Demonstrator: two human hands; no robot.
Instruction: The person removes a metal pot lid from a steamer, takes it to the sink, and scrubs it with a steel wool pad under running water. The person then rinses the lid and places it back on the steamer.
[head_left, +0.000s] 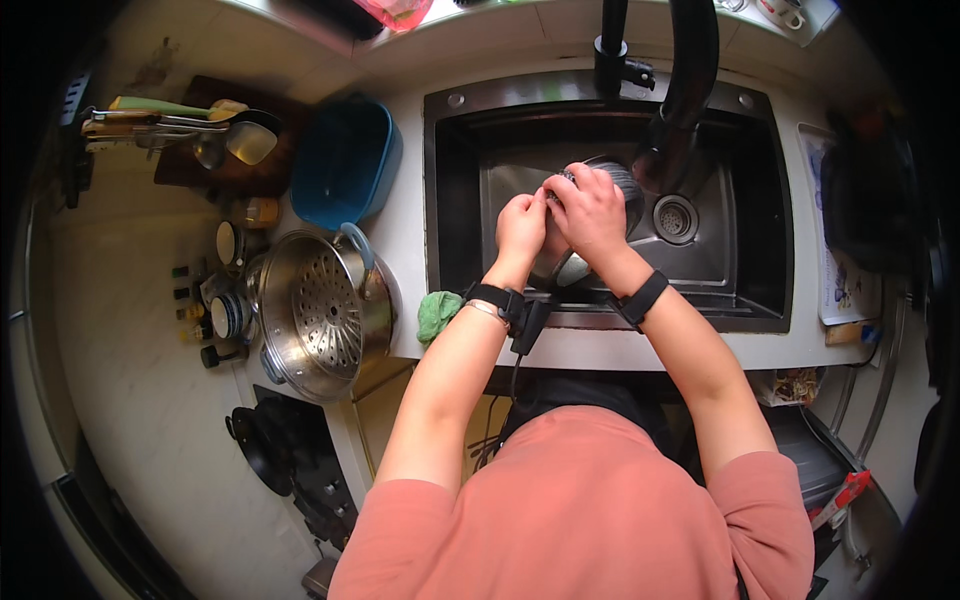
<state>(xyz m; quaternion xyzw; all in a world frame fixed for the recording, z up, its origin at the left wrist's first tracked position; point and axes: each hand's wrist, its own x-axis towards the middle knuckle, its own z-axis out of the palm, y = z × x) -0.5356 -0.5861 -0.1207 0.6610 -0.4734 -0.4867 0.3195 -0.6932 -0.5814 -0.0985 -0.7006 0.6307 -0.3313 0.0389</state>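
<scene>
Both of my hands meet over a shiny round metal vessel (628, 187), tilted inside the sink (510, 169). It looks like a pot; my hands and forearms hide much of it. My left hand (521, 227) is curled at its left side, the fingertips touching those of my right hand. Across the vessel's upper part, my right hand (594, 214) is bent around a dark, coarse bit of mesh, apparently a steel wool scrubber (569, 175). The exact grip of the left fingers is hidden.
A black faucet (694, 67) hangs over the sink, near the drain (675, 219). Left of the sink stand a blue plastic basin (341, 169) and a steamer pot (382, 300) with a perforated insert. A green cloth (439, 315) lies at the front edge. A tray (836, 277) lies right.
</scene>
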